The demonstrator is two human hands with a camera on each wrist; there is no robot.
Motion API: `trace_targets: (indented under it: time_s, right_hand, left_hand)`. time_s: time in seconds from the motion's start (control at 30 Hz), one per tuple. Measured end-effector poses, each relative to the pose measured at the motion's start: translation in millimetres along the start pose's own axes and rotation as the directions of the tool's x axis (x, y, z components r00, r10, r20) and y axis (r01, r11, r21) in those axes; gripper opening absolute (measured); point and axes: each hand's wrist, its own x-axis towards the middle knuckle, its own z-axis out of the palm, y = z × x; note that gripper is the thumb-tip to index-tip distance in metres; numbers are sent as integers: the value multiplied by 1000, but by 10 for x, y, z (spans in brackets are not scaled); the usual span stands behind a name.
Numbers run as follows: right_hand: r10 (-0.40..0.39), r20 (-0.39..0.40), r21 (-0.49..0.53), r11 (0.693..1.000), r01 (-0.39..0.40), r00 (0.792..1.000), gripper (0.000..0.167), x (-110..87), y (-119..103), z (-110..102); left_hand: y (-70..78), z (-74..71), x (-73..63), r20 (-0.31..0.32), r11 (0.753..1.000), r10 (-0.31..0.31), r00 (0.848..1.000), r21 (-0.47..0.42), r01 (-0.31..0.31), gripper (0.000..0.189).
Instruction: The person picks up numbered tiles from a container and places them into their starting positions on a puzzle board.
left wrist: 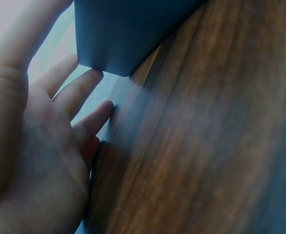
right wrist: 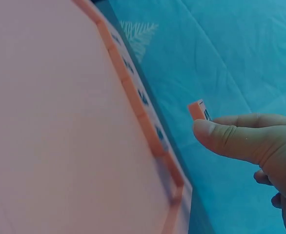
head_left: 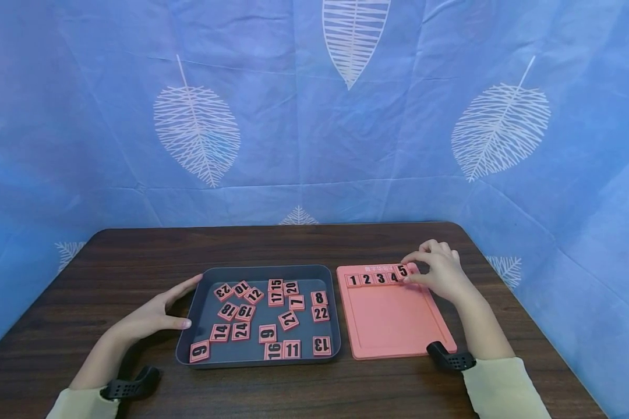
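Note:
My right hand (head_left: 442, 273) pinches a pink number tile marked 5 (head_left: 402, 271) between thumb and fingers. In the right wrist view this tile (right wrist: 197, 110) is raised above the board's rim, close to the row's free end. Tiles 1 (head_left: 353, 280), 2 (head_left: 367, 279), 3 (head_left: 380, 278) and 4 (head_left: 393, 277) line the far edge of the pink board (head_left: 390, 320). My left hand (head_left: 152, 314) rests at the left side of a dark grey tray (head_left: 257, 270), its fingers spread, thumb at the rim. In the left wrist view, fingertips (left wrist: 98, 75) touch the tray's outer wall.
Loose number tiles lie scattered in the tray, among them 14 (head_left: 220, 332), 21 (head_left: 288, 319) and 13 (head_left: 322, 345). Tray and board stand side by side on a dark wooden table (head_left: 272, 396). A blue leaf-patterned cloth (head_left: 293, 116) hangs behind it.

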Motion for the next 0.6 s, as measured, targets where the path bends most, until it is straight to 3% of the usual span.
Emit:
trace_targets:
  time_s: [0.23, 0.6]
  right_hand:
    - [39, 38, -11, 999, -39, 999, 37, -35, 187, 43]
    - [84, 89, -16, 996, -83, 992, 38, -44, 305, 115]
  left_hand:
    - [-2, 3, -2, 3, 1000, -1, 1000, -8, 1, 85]
    - [-13, -5, 0, -3, 1000, 8, 1000, -1, -8, 85]
